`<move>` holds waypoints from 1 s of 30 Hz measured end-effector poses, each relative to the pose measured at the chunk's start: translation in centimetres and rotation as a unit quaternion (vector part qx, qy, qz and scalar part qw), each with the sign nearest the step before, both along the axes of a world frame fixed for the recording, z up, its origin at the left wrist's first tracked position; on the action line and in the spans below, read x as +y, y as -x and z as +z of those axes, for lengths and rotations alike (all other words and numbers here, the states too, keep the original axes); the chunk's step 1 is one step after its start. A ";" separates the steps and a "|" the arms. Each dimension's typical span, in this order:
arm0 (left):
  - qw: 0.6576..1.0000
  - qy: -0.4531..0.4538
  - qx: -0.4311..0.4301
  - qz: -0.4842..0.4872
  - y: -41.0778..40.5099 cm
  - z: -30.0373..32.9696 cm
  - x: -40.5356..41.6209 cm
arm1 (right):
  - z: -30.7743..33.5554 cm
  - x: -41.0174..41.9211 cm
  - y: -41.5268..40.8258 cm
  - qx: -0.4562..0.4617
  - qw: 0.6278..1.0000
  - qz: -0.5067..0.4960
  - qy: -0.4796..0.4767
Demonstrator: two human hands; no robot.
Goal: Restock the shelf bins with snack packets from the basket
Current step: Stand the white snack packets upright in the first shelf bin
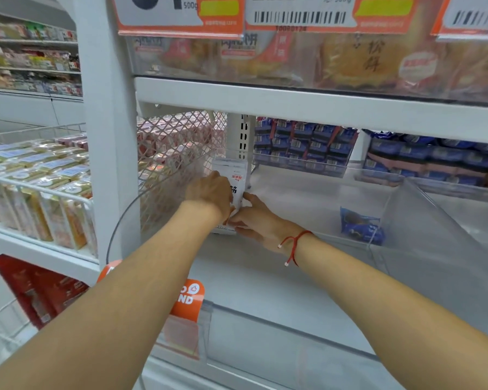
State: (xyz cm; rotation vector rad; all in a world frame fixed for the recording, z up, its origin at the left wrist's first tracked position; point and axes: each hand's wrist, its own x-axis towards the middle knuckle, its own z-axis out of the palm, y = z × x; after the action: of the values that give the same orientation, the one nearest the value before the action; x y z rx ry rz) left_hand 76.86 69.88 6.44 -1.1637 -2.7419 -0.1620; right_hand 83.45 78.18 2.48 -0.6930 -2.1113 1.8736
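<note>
While both hands work at the back-left corner of the clear shelf bin [293, 277], the left hand [209, 194] curls its fingers round a white snack packet [234, 175], standing it upright against the perforated shelf post [244, 133]. The right hand [254, 218] pinches the packet's lower edge. Right of the post, one blue packet [359, 225] lies alone; restocking looks barely begun. No basket is in view.

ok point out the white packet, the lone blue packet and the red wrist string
white packet [238, 180]: head view, upper front face
blue packet [359, 226]: head view, middle of wrapper
red wrist string [295, 242]: head view, band across right wrist
</note>
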 end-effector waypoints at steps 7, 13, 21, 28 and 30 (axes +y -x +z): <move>0.981 0.157 -0.114 -0.001 -0.3 1.5 0.3 | 2.3 0.4 -2.8 -0.134 0.989 0.010 -0.061; 0.978 0.137 -0.156 -0.024 -5.6 4.2 -2.6 | 4.9 -2.3 -8.5 -0.116 0.978 -0.027 -0.174; 0.987 -0.091 -0.125 -0.048 -18.1 7.5 -10.8 | 7.8 -8.0 -21.8 0.013 0.945 -0.130 -0.299; 0.973 -0.043 -0.208 -0.092 -27.3 1.4 -15.1 | 3.5 -12.7 -33.9 -0.138 0.949 -0.018 -0.282; 0.970 -0.007 -0.224 -0.097 -29.3 -1.3 -15.7 | 1.3 -13.8 -36.6 -0.202 0.939 0.023 -0.279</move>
State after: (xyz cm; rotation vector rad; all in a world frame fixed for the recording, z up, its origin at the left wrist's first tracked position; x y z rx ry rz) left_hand 106.19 54.15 5.17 -1.5570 -2.9816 -0.5293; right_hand 120.09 64.39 3.82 -0.9409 -2.7524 1.1030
